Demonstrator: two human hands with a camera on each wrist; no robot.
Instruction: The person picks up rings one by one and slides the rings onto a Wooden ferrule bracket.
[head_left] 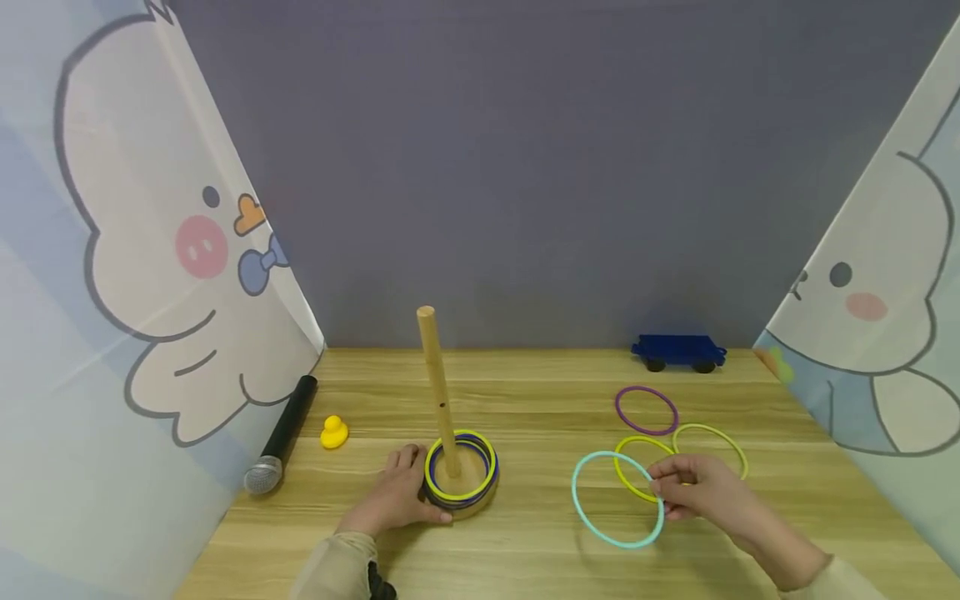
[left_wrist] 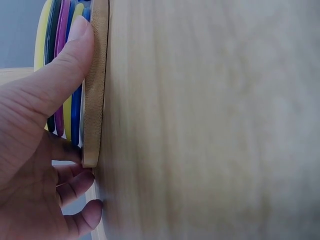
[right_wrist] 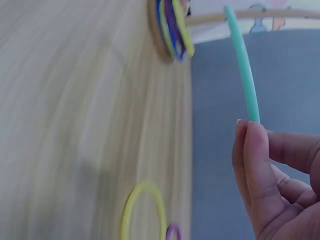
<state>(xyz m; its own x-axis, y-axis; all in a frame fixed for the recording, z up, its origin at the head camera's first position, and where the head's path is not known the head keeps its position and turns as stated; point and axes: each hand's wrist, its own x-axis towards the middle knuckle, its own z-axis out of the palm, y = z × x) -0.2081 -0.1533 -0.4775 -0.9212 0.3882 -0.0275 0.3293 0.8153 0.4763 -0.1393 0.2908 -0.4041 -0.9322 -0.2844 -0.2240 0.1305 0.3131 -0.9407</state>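
A wooden ring-toss stand has an upright peg [head_left: 437, 375] and a round base [left_wrist: 93, 110]. Around the peg's foot lies a stack of rings, with a yellow ring [head_left: 459, 498] on top and blue, magenta and dark ones below. My left hand [head_left: 396, 496] grips the base at its left side, the thumb along the near edge. To the right, my right hand [head_left: 705, 492] pinches a light teal ring [head_left: 630, 545] between thumb and fingertips, holding it raised above the table. In the right wrist view the teal ring [right_wrist: 244, 65] appears nearly edge-on.
Beyond the right hand lie a purple ring [head_left: 637, 388], a yellow ring [head_left: 617, 468] and a pale yellow-green ring [head_left: 738, 450]. A blue toy wagon [head_left: 678, 350] stands at the back right. On the left are a microphone [head_left: 287, 429] and a yellow rubber duck [head_left: 333, 433].
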